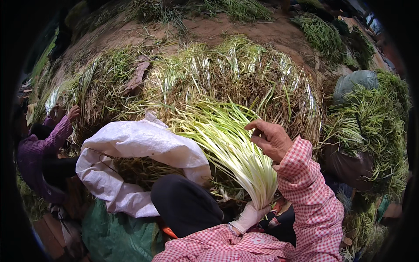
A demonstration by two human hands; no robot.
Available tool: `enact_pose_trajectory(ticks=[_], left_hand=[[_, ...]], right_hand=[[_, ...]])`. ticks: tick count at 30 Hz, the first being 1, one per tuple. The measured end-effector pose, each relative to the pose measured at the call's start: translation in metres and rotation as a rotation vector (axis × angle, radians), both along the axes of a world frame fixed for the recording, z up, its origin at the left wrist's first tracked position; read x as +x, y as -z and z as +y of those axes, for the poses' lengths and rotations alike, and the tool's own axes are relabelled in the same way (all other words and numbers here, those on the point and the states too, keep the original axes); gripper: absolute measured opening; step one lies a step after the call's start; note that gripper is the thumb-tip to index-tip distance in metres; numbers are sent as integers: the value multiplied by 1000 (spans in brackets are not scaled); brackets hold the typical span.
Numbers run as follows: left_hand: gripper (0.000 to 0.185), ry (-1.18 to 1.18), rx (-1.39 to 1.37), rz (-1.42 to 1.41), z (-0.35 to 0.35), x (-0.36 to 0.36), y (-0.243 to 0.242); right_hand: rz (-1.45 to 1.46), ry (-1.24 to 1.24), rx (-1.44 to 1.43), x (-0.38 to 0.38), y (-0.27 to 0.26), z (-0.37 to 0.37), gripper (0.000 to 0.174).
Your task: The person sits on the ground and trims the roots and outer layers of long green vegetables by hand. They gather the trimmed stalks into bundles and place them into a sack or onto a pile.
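Observation:
My left hand (pixel 248 217), in a pale thin glove, grips a thick bundle of blanched garlic chives (pixel 244 160) by its white stem ends, low in front of my body. The green-yellow leaves fan out up and to the left, over the heap. My right hand (pixel 270 139) is bare and hangs over the bundle's right side. Its thumb and forefinger are apart, the other fingers curled, and I see nothing between them. Left of the bundle, beside my dark-trousered knee (pixel 185 203), stands a white woven sack (pixel 144 137) with a rolled rim and dry plant scraps inside.
A long heap of chives and brown withered leaves (pixel 235 78) lies across the ground before me. At the left, a person in a purple checked top (pixel 42 154) sits by the heap. More greens (pixel 376 121) are piled on the right. A green sack (pixel 121 229) lies at lower left.

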State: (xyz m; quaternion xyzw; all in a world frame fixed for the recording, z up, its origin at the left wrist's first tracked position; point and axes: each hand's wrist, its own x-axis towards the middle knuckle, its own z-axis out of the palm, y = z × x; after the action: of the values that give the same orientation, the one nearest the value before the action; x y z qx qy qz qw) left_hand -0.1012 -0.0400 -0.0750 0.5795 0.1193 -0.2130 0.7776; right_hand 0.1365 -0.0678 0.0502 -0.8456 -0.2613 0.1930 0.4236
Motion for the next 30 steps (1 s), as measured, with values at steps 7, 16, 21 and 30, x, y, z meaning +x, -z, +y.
enact_pose_trajectory(ticks=[7, 16, 21, 30], left_hand=[[24, -206, -1051, 62, 57, 97, -123], [12, -141, -1296, -382, 119, 155, -243], [15, -170, -1264, -382, 145, 127, -255], [17, -45, -1388, -101, 150, 122, -303]], right_hand=[[125, 72, -88, -50, -80, -94, 30], [646, -403, -622, -307, 36, -168, 69], [777, -330, -469, -367, -43, -215, 64], [-169, 32, -290, -285, -133, -260, 21]])
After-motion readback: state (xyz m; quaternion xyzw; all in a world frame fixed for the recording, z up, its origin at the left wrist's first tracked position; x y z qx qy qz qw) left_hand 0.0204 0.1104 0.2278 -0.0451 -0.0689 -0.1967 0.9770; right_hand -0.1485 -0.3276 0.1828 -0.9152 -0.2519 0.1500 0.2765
